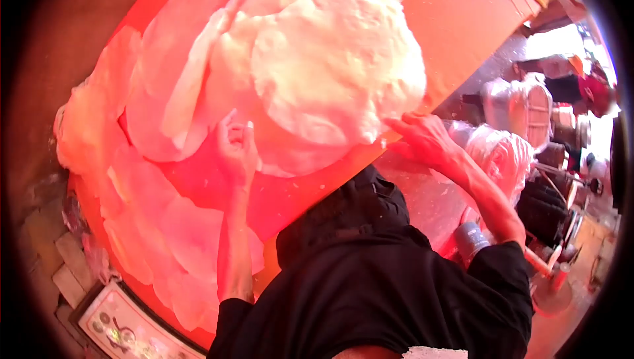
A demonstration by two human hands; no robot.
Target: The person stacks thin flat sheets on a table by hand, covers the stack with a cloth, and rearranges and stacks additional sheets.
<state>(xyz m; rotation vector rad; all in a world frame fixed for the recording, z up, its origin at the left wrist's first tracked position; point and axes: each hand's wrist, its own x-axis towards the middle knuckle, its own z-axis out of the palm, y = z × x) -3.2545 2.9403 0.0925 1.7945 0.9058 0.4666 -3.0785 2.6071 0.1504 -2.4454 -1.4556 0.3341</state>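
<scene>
A tall pile of thin, round, pale dough sheets or flatbreads [317,75] lies on the red table [456,9]; I cannot tell whether they are cooked. My right hand [422,138] is at the pile's near right edge, its fingers closed on the rim of a sheet. At the near left side of the pile is my left hand [238,147], with fingers loosely bent and apart, and nothing visible in them. More thin sheets [178,68] overlap to its left, one with a folded edge. Others [158,214] lie spread along the table's left side.
The table's near edge runs diagonally in front of my body. To the right stand plastic-wrapped bundles [505,157], a large metal container [528,108] and a grey cylindrical can [470,237]. Another person [581,88] is at the far right. A framed panel [129,326] leans at lower left.
</scene>
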